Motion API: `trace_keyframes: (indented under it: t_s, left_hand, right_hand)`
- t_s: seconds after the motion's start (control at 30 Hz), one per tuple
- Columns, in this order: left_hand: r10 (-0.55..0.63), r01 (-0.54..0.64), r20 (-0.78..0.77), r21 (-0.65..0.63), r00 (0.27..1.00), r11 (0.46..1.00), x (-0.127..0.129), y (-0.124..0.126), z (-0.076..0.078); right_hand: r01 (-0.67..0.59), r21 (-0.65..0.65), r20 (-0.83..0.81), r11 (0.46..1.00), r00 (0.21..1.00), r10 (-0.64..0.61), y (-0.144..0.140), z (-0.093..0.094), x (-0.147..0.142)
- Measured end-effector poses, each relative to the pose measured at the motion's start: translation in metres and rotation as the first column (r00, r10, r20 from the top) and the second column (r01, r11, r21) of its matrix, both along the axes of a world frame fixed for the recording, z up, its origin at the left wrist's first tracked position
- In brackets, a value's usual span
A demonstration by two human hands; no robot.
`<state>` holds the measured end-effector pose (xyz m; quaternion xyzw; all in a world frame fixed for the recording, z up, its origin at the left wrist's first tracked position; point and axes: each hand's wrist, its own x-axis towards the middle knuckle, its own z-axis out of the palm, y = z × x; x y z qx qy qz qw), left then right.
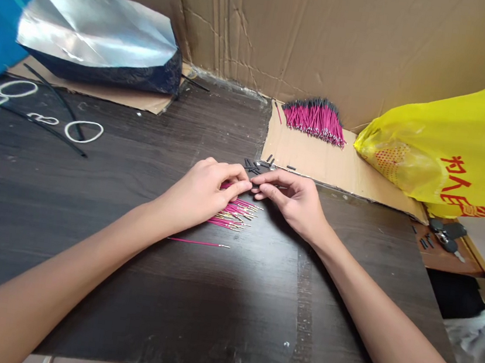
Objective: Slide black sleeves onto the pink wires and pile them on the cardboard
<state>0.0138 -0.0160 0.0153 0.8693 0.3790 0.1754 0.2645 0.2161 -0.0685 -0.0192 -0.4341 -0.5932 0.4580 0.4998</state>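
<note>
My left hand is closed in a pinch, its thumb and fingertips meeting those of my right hand. Between the fingertips a short black tube shows, pinched by the right hand. What the left fingers hold is mostly hidden. Under and beside the left hand lies a bundle of pink wires with metal tips pointing right. One single pink wire lies apart, nearer to me. Just beyond the fingertips, several loose black tube pieces are scattered on the dark table.
A heap of pink wires with black ends rests on a cardboard sheet at the back. A yellow bag stands right, near some keys. At left are a silver bag, white rubber bands and long black tubes.
</note>
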Motion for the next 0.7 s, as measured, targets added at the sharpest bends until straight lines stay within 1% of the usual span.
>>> trace_keyframes:
  t_s: [0.13,0.2,0.3,0.47,0.53,0.6,0.63,0.7]
  left_hand:
    - [-0.021,0.025,0.089,-0.054,0.996,0.998,0.0009,-0.0007,0.0027]
    - [-0.016,0.024,0.111,-0.078,0.994,0.997,0.0005,0.0001,0.0029]
    - [0.009,-0.005,0.084,-0.052,0.996,0.999,-0.0001,0.0015,0.0020]
    - [0.047,-0.051,0.033,0.118,0.998,0.992,0.0008,0.0004,-0.0005]
    - [0.048,-0.050,0.027,0.116,0.999,0.992,0.0010,0.0000,-0.0015]
    - [0.051,-0.053,0.018,0.092,0.999,0.994,0.0009,0.0002,-0.0019]
    - [0.050,-0.052,0.017,0.078,0.999,0.996,0.0009,0.0005,-0.0018]
    - [0.053,-0.055,0.034,0.060,0.998,0.997,0.0009,0.0011,-0.0009]
  right_hand:
    - [-0.017,-0.057,-0.093,0.998,0.996,0.012,0.0016,0.0001,0.0014]
    - [-0.020,-0.074,-0.112,0.997,0.994,0.011,0.0011,0.0010,0.0009]
    - [-0.008,-0.059,-0.065,0.998,0.998,0.005,-0.0010,0.0026,-0.0008]
    - [0.057,0.013,0.082,0.998,0.995,-0.058,-0.0032,0.0014,-0.0028]
    - [0.111,0.054,0.132,0.992,0.984,-0.117,-0.0031,0.0003,-0.0026]
    - [0.160,0.069,0.151,0.985,0.974,-0.169,-0.0028,0.0001,-0.0021]
    - [0.169,0.069,0.146,0.983,0.973,-0.178,-0.0027,0.0005,-0.0018]
    - [0.151,0.060,0.108,0.987,0.982,-0.157,-0.0028,0.0018,-0.0014]
